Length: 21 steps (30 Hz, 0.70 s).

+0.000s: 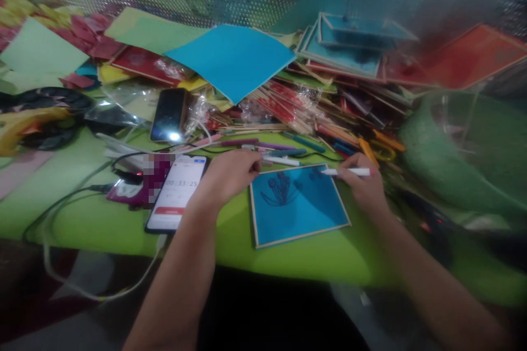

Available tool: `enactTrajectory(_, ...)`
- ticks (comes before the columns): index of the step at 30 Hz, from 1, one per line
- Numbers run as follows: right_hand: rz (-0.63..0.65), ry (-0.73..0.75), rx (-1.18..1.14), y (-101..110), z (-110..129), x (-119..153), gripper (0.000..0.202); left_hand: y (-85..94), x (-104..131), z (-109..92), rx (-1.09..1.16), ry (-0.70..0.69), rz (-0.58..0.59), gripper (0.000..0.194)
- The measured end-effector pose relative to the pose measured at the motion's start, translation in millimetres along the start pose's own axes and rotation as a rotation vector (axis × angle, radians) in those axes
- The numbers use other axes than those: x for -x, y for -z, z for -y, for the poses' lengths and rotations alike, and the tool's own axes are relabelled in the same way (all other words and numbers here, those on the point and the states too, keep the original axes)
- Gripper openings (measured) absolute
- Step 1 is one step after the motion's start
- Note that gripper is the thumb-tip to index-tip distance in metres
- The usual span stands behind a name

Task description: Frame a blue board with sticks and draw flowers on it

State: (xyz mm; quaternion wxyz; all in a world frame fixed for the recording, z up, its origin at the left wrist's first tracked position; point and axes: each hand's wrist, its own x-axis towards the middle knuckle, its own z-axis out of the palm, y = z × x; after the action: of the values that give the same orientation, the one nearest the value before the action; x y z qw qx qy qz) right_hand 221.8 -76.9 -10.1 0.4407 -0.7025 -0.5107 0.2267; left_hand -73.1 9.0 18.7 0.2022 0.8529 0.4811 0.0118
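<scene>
We find the blue panel (300,222), edged by a pale border, lying flat on the green table (234,244) between the person's two hands; we take it as our landmark. The right hand (364,182), just beside the panel's upper right corner, pinches a white marker (356,171) with its tip over the panel's top edge area; whether tip and surface touch, we cannot confirm. The left hand (233,173) is curled at the panel's upper left corner; we cannot tell whether it presses the border or grips anything. A dark flower drawing (281,189) occupies the panel's left half, with smaller marks near its upper right corner. We judge the step in hand to be line drawing in that upper right part. In our view, the next move calls for a steady panel, a light grip and short, controlled strokes clear of the border. We note loose pens (284,152) just beyond the panel, a phone (177,192) showing a timer to its left, and a green tub (453,137) to its right.
</scene>
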Motion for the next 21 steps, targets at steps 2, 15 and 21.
enactTrajectory(2,0.004,0.002,0.002,-0.3,0.8,0.3,0.011,0.5,0.0,-0.6,0.000,0.000,0.002,0.013)
enactTrajectory(15,-0.018,-0.005,0.019,1.2,1.0,-0.3,0.012,0.0,-1.0,0.7,0.000,-0.003,0.017,0.013)
enactTrajectory(21,0.011,0.005,-0.022,1.1,0.9,2.5,0.011,0.6,-0.4,0.8,0.014,-0.010,0.013,0.014)
